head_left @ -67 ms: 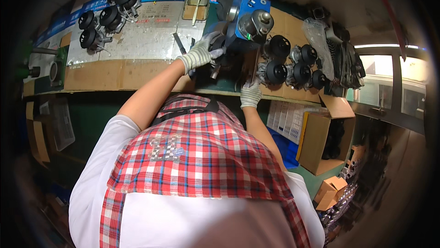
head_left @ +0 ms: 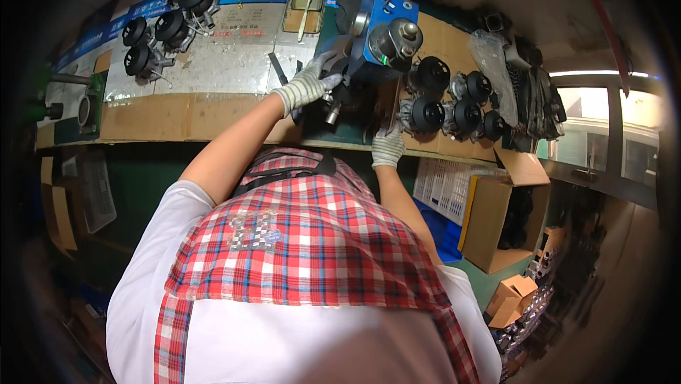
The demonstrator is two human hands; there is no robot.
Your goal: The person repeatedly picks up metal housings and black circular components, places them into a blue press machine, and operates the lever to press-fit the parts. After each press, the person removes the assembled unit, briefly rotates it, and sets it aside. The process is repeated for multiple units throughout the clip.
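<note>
My left hand (head_left: 306, 87), in a knitted work glove, reaches across the bench and grips a black metal part (head_left: 346, 103) that sits under a blue machine (head_left: 386, 22) with a shiny metal cylinder (head_left: 399, 40). A short silver stub sticks out of the part just below my fingers. My right hand (head_left: 387, 147), also gloved, is at the bench's front edge right beside the same part. Its fingers point up toward the part, and the grip is hidden in shadow. My checked apron fills the lower view.
Several black round finished parts (head_left: 454, 107) stand to the right of the machine and another group (head_left: 159, 29) at the far left. The bench is covered with cardboard (head_left: 177, 118). An open cardboard box (head_left: 496, 221) and a white crate (head_left: 441, 187) stand below right.
</note>
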